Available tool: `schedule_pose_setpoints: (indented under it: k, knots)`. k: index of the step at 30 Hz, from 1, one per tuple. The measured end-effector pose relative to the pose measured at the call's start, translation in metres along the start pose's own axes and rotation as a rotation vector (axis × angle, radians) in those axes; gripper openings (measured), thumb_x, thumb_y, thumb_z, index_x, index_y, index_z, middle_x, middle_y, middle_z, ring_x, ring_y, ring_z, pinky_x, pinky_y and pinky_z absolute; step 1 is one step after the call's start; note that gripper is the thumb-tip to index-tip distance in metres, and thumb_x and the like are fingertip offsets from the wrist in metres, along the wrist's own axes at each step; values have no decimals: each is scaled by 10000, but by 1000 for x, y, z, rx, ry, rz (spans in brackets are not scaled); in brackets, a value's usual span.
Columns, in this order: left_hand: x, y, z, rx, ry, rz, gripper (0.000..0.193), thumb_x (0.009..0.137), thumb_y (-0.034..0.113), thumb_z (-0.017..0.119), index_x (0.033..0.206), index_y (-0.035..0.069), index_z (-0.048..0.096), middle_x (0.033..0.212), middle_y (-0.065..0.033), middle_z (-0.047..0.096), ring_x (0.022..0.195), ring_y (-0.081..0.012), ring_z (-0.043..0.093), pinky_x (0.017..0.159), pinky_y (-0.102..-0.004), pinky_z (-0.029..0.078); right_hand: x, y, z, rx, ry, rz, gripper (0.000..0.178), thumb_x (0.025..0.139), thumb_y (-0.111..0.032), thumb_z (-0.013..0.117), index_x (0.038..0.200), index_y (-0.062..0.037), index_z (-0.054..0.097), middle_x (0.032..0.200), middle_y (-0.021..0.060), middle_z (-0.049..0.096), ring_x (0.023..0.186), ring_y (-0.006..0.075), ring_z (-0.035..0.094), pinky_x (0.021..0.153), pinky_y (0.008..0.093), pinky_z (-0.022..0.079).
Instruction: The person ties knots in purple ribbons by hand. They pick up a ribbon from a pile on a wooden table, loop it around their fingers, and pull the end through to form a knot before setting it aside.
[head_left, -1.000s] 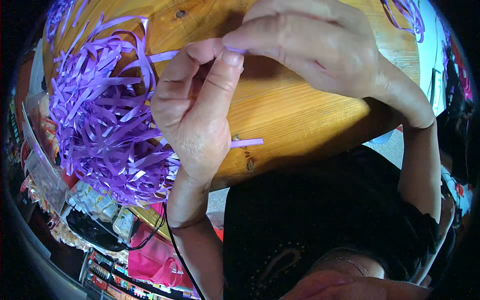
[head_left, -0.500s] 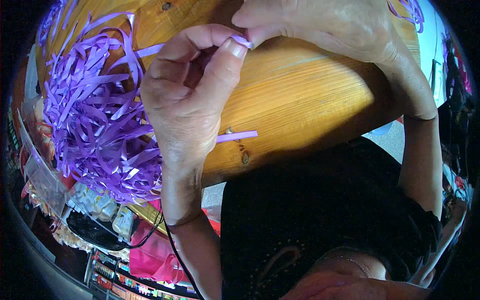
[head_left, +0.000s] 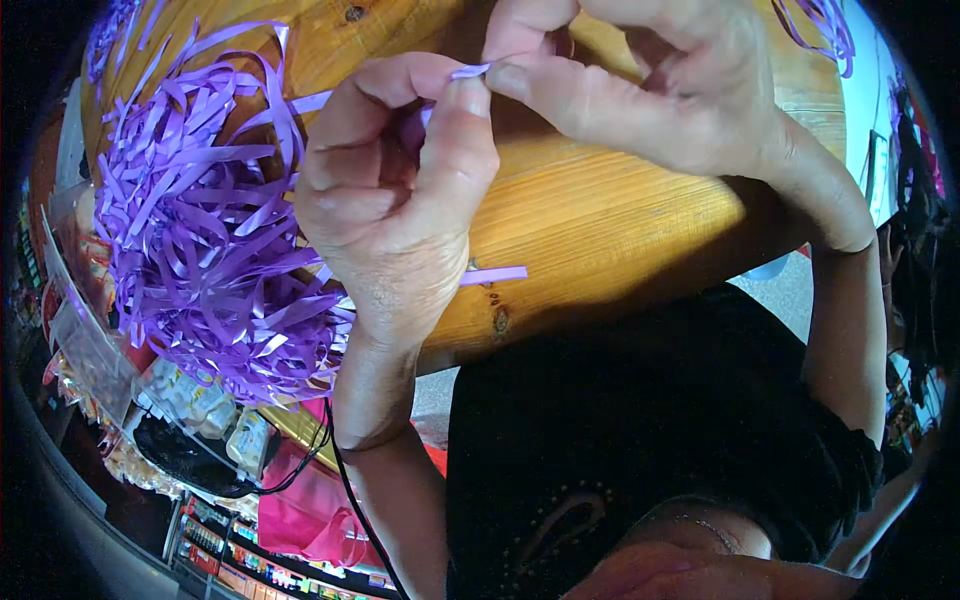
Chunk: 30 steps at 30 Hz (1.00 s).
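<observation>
Between thumb and forefinger my left hand (head_left: 395,190) pinches a purple ribbon (head_left: 470,71), with a small piece of it showing above the thumb. My right hand (head_left: 650,85) meets it from the right, its thumb and forefinger pressed together at the ribbon's edge. Whether the right fingertips grip the ribbon or something finer is too small to make out. More purple shows inside the curl of my left hand. A large tangled heap of purple ribbon strips (head_left: 200,230) lies beside my left hand, and one flat ribbon end (head_left: 497,275) sticks out past my left wrist.
Everything rests on a varnished wooden table (head_left: 620,220) with a curved look. More purple ribbon (head_left: 825,35) lies at its far right. Left of the table are clear plastic packages (head_left: 85,350), a black mesh item (head_left: 185,455) with a cord, and a pink bag (head_left: 310,515).
My right hand has come down and turned, its thumb and forefinger now pinched against the ribbon at my left fingertips. My left hand and the whole view have shifted slightly.
</observation>
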<state>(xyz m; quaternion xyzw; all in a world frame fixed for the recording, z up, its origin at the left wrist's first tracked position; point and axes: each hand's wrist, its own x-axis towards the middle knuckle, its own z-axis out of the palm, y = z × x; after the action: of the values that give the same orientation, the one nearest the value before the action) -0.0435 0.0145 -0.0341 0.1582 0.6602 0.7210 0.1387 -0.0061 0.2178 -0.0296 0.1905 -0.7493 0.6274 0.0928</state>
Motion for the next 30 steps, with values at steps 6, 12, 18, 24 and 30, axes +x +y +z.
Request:
schedule_pose_setpoints:
  k: [6, 12, 18, 24, 30]
  knots:
    - [1, -7, 2, -322, -56, -51, 158, 917, -32, 747, 1061, 9, 696, 858, 32, 660, 696, -12, 512, 584, -180, 381, 2, 4, -5, 727, -41, 515, 61, 965, -14, 687, 1008, -2, 729, 949, 27, 743, 844, 80, 671, 760, 218, 531]
    - [5, -11, -4, -613, -154, -118, 175, 927, -34, 733, 1094, -8, 688, 911, -20, 694, 723, -61, 557, 605, -215, 427, 1, 4, 2, 769, -10, 444, 78, 987, -68, 698, 1026, -10, 731, 966, 50, 742, 867, 110, 683, 777, 231, 539]
    - [5, -10, -5, -622, -121, -143, 165, 927, -31, 733, 1087, -11, 699, 918, -34, 702, 720, -66, 561, 610, -211, 426, 16, 14, 1, -210, 133, -371, 110, 913, -66, 764, 1000, -10, 726, 892, 66, 713, 814, 155, 685, 669, 268, 545]
    - [4, -10, -8, -613, -127, -139, 176, 924, -45, 729, 1095, -10, 702, 932, -37, 707, 746, -66, 579, 643, -208, 450, 17, 19, -1, -356, 118, -582, 120, 875, -51, 789, 972, 6, 748, 879, 75, 697, 777, 182, 673, 639, 286, 533]
    - [4, -9, -10, -490, -136, -93, 189, 904, -77, 731, 1077, -8, 698, 962, -21, 679, 841, -72, 592, 758, -207, 463, 12, 17, 2, -3, 70, -334, 131, 897, -29, 769, 1019, 8, 745, 900, 78, 696, 766, 174, 665, 652, 272, 524]
